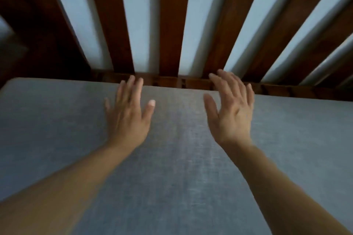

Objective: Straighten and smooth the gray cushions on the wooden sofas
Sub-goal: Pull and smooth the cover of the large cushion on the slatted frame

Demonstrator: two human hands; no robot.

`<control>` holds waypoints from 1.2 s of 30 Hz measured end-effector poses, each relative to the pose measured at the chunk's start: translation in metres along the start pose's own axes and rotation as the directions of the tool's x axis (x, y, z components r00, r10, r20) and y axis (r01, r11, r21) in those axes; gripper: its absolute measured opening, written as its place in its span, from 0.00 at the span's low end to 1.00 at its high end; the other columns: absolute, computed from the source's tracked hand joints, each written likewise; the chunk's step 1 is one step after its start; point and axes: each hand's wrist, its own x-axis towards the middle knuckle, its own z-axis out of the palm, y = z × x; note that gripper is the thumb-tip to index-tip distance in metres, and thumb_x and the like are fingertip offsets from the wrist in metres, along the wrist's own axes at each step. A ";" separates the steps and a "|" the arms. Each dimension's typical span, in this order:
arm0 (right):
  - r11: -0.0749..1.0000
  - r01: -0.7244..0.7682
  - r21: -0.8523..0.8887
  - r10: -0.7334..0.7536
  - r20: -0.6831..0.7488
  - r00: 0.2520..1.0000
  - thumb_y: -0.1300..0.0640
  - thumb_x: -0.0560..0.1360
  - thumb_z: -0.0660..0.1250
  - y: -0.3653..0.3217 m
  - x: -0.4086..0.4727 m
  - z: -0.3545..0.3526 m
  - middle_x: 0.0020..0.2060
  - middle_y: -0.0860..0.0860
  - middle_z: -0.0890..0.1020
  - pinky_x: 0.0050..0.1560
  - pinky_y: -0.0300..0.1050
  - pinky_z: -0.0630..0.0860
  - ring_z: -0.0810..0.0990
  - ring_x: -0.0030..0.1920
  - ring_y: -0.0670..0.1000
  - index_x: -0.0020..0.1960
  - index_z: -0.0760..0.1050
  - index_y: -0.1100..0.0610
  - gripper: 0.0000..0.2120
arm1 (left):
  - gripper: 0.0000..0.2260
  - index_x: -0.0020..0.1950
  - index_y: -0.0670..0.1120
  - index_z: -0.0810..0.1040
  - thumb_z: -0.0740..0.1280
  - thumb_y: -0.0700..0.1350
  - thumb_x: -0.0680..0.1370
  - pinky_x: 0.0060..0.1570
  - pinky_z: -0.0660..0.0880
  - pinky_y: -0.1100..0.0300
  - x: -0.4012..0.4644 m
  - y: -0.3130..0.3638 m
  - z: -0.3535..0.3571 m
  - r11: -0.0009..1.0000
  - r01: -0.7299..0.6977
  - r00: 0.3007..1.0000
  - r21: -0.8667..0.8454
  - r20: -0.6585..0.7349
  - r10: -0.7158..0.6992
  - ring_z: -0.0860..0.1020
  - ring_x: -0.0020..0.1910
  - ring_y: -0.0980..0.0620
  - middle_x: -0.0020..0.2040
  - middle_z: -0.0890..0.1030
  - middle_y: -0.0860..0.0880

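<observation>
both hands flat at the cushion's far edge

the gray cushion [172, 158] fills the near view, lying on the seat, its far edge close against the wooden sofa back [169, 25]. both forearms reach out over it. the left hand [128, 112] and right hand [232, 110] are spread, fingers straight, gripping nothing, likely placed to sweep the fabric flat; contact cannot be told through blur.

Both hands [179, 112] flat, gray cushion [181, 168], wood slats [169, 21] behind
</observation>
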 end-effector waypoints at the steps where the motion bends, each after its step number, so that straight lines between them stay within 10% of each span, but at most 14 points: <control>1: 0.997 -0.003 -0.078 0.012 0.114 0.993 0.37 0.78 0.53 0.024 -0.012 -0.001 0.77 0.49 0.52 0.76 0.56 0.40 0.47 0.77 0.53 0.76 0.56 0.43 0.28 | 0.30 0.78 0.53 0.53 0.45 0.61 0.78 0.70 0.49 0.35 -0.010 0.021 0.012 0.998 -0.046 0.999 0.044 0.005 0.046 0.48 0.77 0.48 0.79 0.49 0.52; 4: 0.996 0.030 -0.086 0.015 0.472 0.881 0.37 0.77 0.56 0.075 -0.027 0.002 0.78 0.49 0.48 0.75 0.56 0.39 0.44 0.77 0.51 0.77 0.50 0.43 0.31 | 0.29 0.78 0.55 0.49 0.46 0.63 0.79 0.71 0.47 0.35 -0.023 0.078 0.043 0.987 -0.009 0.980 0.160 0.198 -0.023 0.44 0.77 0.48 0.79 0.45 0.53; 10: 0.950 -0.299 0.092 0.310 -0.138 0.941 0.50 0.79 0.59 0.131 -0.082 -0.077 0.74 0.51 0.62 0.75 0.59 0.47 0.56 0.75 0.53 0.73 0.64 0.49 0.22 | 0.25 0.78 0.54 0.50 0.52 0.53 0.81 0.71 0.42 0.40 -0.078 0.203 0.047 0.971 -0.117 0.993 -0.208 -0.043 0.110 0.44 0.77 0.51 0.79 0.47 0.53; 14: 0.970 -0.211 -0.124 0.235 0.234 0.943 0.38 0.77 0.50 0.137 -0.152 -0.045 0.78 0.50 0.54 0.74 0.62 0.45 0.47 0.77 0.57 0.77 0.57 0.46 0.30 | 0.26 0.78 0.55 0.42 0.48 0.56 0.83 0.73 0.38 0.41 -0.117 0.190 0.080 0.977 -0.208 0.951 0.047 0.245 0.190 0.37 0.77 0.51 0.78 0.39 0.53; 19: 0.986 -0.150 0.068 0.144 0.091 0.985 0.45 0.78 0.57 0.035 -0.171 -0.042 0.76 0.54 0.58 0.75 0.61 0.44 0.52 0.76 0.57 0.74 0.62 0.50 0.26 | 0.26 0.77 0.53 0.56 0.54 0.56 0.80 0.71 0.48 0.36 -0.154 0.064 0.014 1.000 -0.027 0.997 -0.012 -0.077 0.026 0.52 0.77 0.49 0.78 0.53 0.50; 23: 1.000 -0.023 -0.002 0.022 0.352 0.936 0.35 0.75 0.52 -0.048 -0.185 -0.009 0.78 0.56 0.50 0.74 0.62 0.44 0.45 0.77 0.59 0.77 0.57 0.50 0.35 | 0.32 0.77 0.53 0.59 0.45 0.64 0.75 0.68 0.58 0.33 -0.203 -0.034 -0.015 0.993 0.029 0.986 0.118 0.163 -0.048 0.55 0.77 0.48 0.78 0.55 0.51; 26: 0.993 0.027 0.119 -0.050 0.189 0.981 0.40 0.77 0.56 -0.124 -0.183 -0.007 0.77 0.55 0.52 0.74 0.58 0.39 0.47 0.77 0.57 0.76 0.57 0.49 0.31 | 0.33 0.77 0.51 0.59 0.44 0.63 0.75 0.69 0.54 0.36 -0.210 -0.080 -0.048 0.969 0.246 0.969 0.030 0.023 -0.247 0.55 0.76 0.47 0.78 0.56 0.50; 32: 0.972 0.227 0.059 -0.220 0.562 0.797 0.35 0.75 0.53 -0.244 -0.222 0.041 0.78 0.54 0.46 0.74 0.59 0.41 0.42 0.77 0.57 0.78 0.51 0.46 0.35 | 0.29 0.78 0.55 0.49 0.48 0.62 0.79 0.71 0.51 0.41 -0.276 -0.180 -0.079 0.968 0.204 0.949 0.144 0.213 -0.232 0.46 0.77 0.52 0.79 0.46 0.53; 36: 0.942 0.162 0.295 -0.293 0.482 0.826 0.47 0.79 0.60 -0.315 -0.229 0.007 0.78 0.53 0.49 0.76 0.57 0.46 0.47 0.77 0.55 0.77 0.53 0.50 0.30 | 0.26 0.79 0.52 0.48 0.52 0.53 0.82 0.73 0.49 0.42 -0.297 -0.203 -0.121 0.933 0.358 0.934 -0.029 0.026 -0.357 0.44 0.77 0.53 0.79 0.46 0.52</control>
